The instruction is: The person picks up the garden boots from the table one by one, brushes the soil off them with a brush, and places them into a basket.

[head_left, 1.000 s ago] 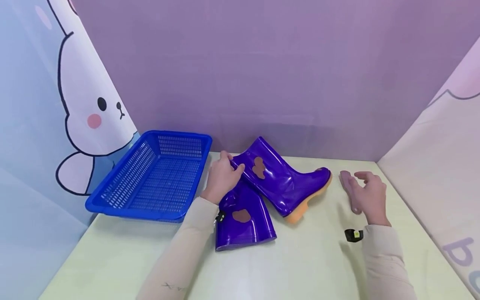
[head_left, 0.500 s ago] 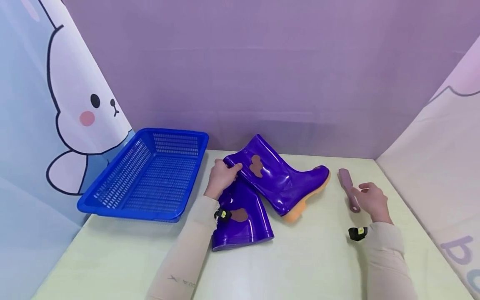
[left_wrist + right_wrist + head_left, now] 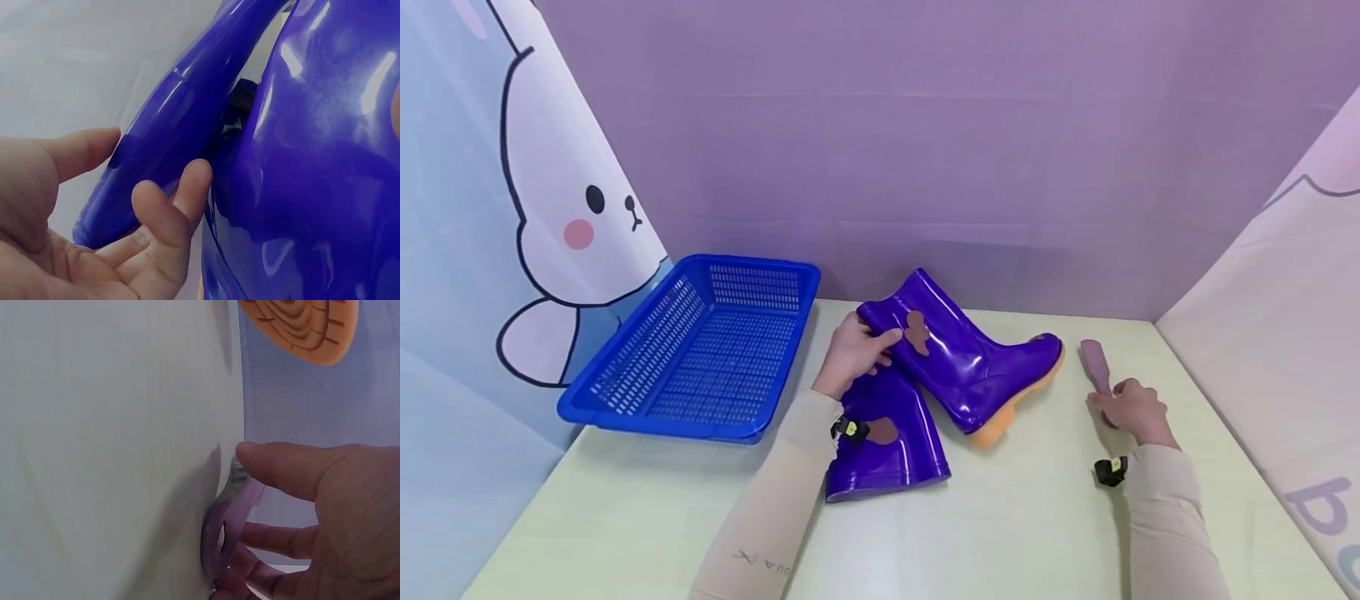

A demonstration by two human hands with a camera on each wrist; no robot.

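Two glossy purple rain boots lie on the table, each with a brown patch. The upper rain boot [image 3: 962, 358] rests partly across the lower rain boot [image 3: 895, 460], its orange sole facing right. My left hand [image 3: 852, 354] holds the upper boot by the shaft near its opening; in the left wrist view thumb and fingers lie on either side of the purple shaft [image 3: 169, 119]. At the right, my right hand [image 3: 1138, 410] grips the handle of a mauve brush [image 3: 1095, 362] lying on the table. Grey bristles and the holed handle [image 3: 215, 540] show in the right wrist view.
A blue perforated plastic basket [image 3: 718, 358] stands on the left of the pale table [image 3: 1000, 533]. Behind rises a purple backdrop [image 3: 887, 150], with a rabbit-printed sheet [image 3: 565, 192] at the left and a pale sheet [image 3: 1285, 333] at the right.
My right hand has come down from above the brush onto its handle, and its fingers have closed there. My left hand stays at the upper boot's shaft, with its thumb slightly shifted.
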